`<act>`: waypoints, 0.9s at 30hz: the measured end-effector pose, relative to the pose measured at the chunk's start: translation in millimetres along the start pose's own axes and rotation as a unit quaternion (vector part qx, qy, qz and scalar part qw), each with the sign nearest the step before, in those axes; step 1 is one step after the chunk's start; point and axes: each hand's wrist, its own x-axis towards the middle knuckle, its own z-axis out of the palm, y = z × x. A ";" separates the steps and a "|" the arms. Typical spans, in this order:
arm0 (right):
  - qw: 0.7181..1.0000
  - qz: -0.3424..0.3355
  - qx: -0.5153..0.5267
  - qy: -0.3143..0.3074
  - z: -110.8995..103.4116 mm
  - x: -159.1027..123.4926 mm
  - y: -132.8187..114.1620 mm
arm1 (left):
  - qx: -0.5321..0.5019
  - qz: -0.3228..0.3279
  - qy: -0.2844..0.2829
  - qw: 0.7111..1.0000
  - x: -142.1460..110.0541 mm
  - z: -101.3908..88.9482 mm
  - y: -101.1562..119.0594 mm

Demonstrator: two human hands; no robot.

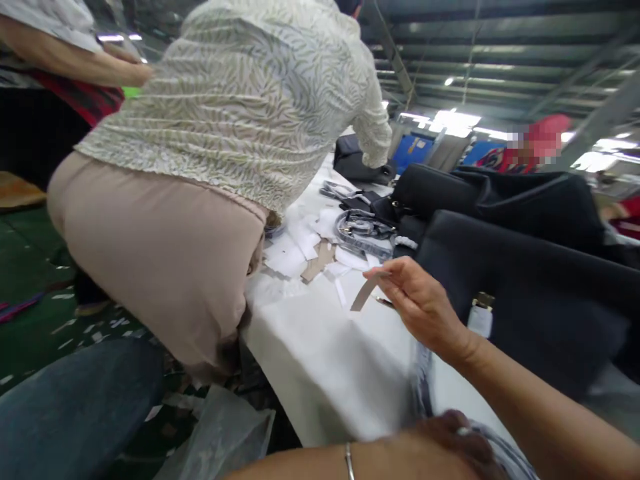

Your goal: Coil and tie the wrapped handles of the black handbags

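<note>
My right hand (423, 303) is over the white table, its thumb and fingers pinched on one end of a thin grey-brown strip (365, 292). The strip's other end hangs free toward the left. Low in the picture, my left hand (450, 440) is blurred, with a bangle on its wrist. It lies at a plastic-wrapped strap (503, 450); whether its fingers grip it I cannot make out. Just right of my right hand stands a black bag (525, 293) with a gold-coloured clasp (483, 313) partly wrapped in white.
Paper scraps (293, 250) and wrapped straps (365, 230) lie farther up the white table (320, 360). More black bags (495, 197) stand behind. A co-worker in a patterned shirt (260, 100) leans over the table's left side. A round stool (80, 407) is at lower left.
</note>
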 end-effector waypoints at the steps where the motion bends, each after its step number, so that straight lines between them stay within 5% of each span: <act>1: 0.996 0.054 0.046 0.060 -16.9 -14.0 -12.6 | -0.001 0.013 0.001 1.000 -0.3 -4.2 1.9; 4: 0.947 0.170 0.134 0.239 -71.3 -67.6 -41.6 | -0.032 0.022 -0.010 0.999 -0.4 -16.6 5.9; 8: 0.879 0.306 0.146 0.337 -120.8 -170.1 -58.8 | -0.159 -0.057 -0.006 0.986 7.2 -22.1 2.1; 11: 0.850 0.406 0.134 0.308 -119.5 -244.6 -62.0 | -0.332 -0.166 0.040 0.928 11.6 -18.5 -2.3; 14: 0.852 0.474 0.108 0.195 -95.2 -285.2 -56.3 | -0.533 -0.246 0.068 0.807 9.9 -17.0 -4.6; 17: 0.866 0.473 0.072 0.148 -68.2 -285.5 -41.4 | -0.608 -0.278 0.062 0.741 9.0 -21.2 -1.4; 27: 0.882 0.370 0.216 0.195 -36.8 -237.6 -23.1 | -0.571 -0.269 0.048 0.774 10.2 -27.2 3.6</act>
